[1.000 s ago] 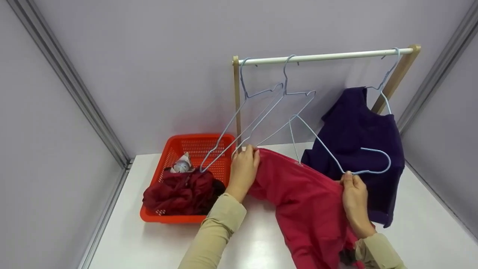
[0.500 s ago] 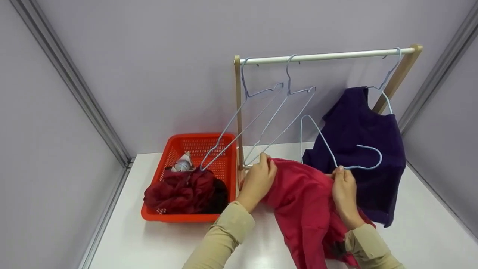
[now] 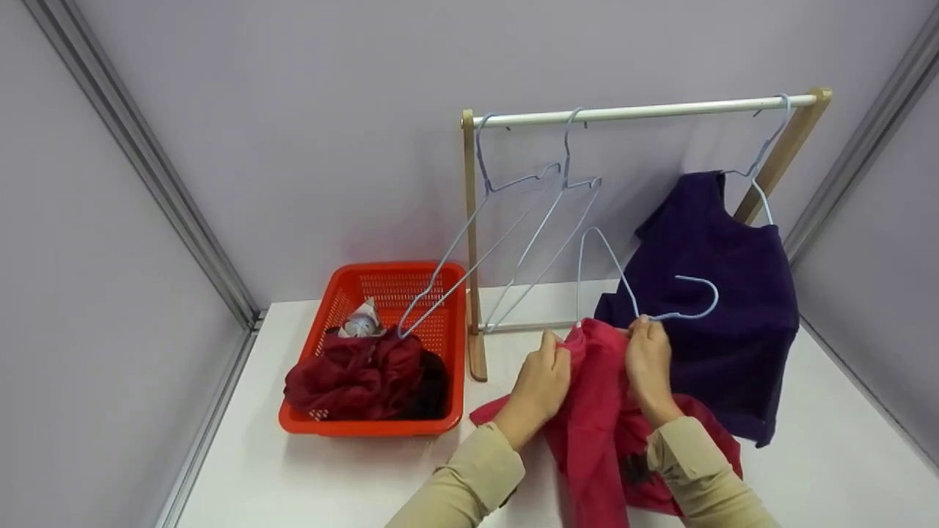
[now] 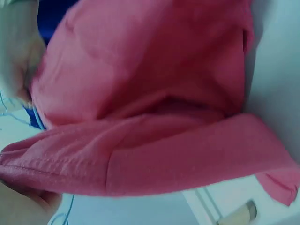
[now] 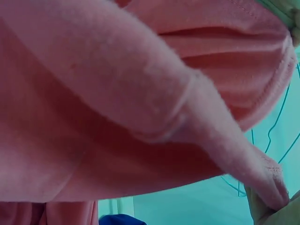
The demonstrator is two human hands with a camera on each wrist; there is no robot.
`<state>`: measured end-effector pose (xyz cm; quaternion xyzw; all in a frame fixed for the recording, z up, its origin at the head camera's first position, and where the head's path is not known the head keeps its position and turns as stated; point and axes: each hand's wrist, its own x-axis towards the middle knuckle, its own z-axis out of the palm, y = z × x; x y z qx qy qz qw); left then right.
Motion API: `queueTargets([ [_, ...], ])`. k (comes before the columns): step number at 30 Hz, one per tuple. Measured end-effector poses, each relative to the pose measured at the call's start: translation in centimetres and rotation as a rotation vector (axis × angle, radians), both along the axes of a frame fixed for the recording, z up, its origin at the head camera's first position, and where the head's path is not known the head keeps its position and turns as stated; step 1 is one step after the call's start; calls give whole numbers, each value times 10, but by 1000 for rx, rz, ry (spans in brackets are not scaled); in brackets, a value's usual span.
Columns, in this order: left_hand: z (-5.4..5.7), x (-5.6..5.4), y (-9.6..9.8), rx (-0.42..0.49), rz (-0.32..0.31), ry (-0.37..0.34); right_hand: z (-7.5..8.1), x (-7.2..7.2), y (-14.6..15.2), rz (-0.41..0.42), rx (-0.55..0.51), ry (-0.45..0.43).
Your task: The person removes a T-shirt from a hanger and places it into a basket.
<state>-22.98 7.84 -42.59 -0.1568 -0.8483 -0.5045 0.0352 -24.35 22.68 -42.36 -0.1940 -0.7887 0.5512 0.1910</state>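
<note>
A red cloth garment (image 3: 598,418) hangs in folds between my two hands, its lower part spread on the white table. My left hand (image 3: 539,381) pinches its upper edge; the left wrist view shows the cloth (image 4: 154,159) stretched away from my fingers. Close beside it, my right hand (image 3: 649,363) holds the garment's edge together with a light blue wire hanger (image 3: 717,296). The hanger's hook points right, and one bent end rises above the cloth. The rest of its frame is hidden by the garment and hand. In the right wrist view, folded cloth (image 5: 140,117) fills most of the picture.
Behind my hands stands a rack with a white rail (image 3: 660,111) and wooden posts. Two bare wire hangers (image 3: 506,181) hang at its left, a dark purple sleeveless top (image 3: 715,293) at its right. A red basket (image 3: 451,411) holds crumpled dark red cloth (image 3: 352,381).
My hands have come closer together, the left moving right and down, the right moving left with the hanger. The garment's edge, earlier stretched wide, is now bunched, and its lower part lies lower.
</note>
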Motion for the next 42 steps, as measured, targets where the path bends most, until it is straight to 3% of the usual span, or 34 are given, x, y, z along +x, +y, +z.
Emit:
queueTargets([
  [4, -6, 8, 7, -43, -31, 26, 0, -4, -7, -6, -16, -7],
  [10, -19, 15, 15, -185, -57, 143, 5, -6, -16, 58, -91, -44],
  [15, -26, 16, 14, -359, -12, 340, 9, -4, -18, 168, -352, -22],
  [18, -28, 16, 12, -421, 29, 367, 11, -4, -21, 228, -540, 27],
  [20, -28, 16, 11, -456, 59, 377, 12, -4, -25, 269, -597, 44],
  [23, -29, 14, 9, -472, 94, 414, 13, -4, -29, 314, -574, 32],
  [27, -31, 12, 5, -447, 120, 469, 15, -3, -30, 331, -452, -29],
  [32, -33, 9, 2, -416, 141, 486, 14, -3, -28, 344, -328, -84],
  [42, -33, 7, -3, -398, 139, 480, 18, -11, -27, 323, -307, -50],
])
